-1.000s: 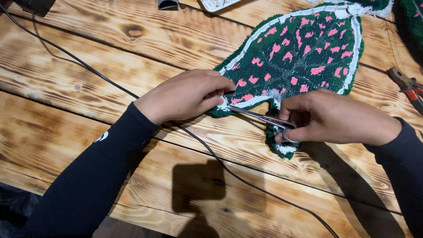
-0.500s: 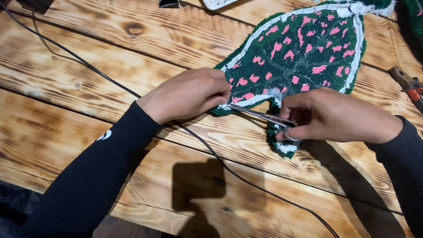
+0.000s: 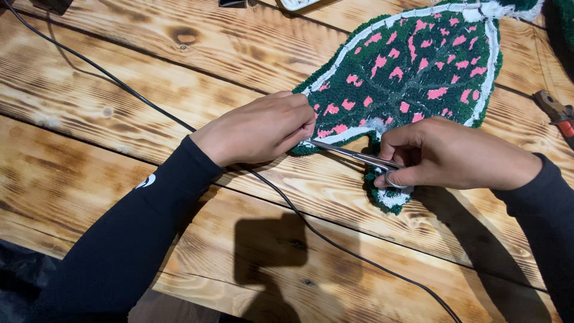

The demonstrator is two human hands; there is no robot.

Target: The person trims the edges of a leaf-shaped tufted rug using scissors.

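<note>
A leaf-shaped tufted rug [image 3: 418, 72], dark green with pink spots and a white border, lies on the wooden table [image 3: 119, 107]. My left hand [image 3: 257, 128] pinches the rug's lower left edge. My right hand [image 3: 454, 155] grips a pair of silver scissors [image 3: 356, 157], fingers through the handles. The blades point left, along the white border, toward my left fingertips. The rug's short stem pokes out under my right hand.
A thin black cable [image 3: 179, 122] runs diagonally across the table, under my left wrist, and on to the lower right. Red-handled pliers [image 3: 556, 113] lie at the right edge. Dark objects sit at the top edge.
Both hands and the scissors have stayed almost in place at the rug's lower edge; only small shifts show.
</note>
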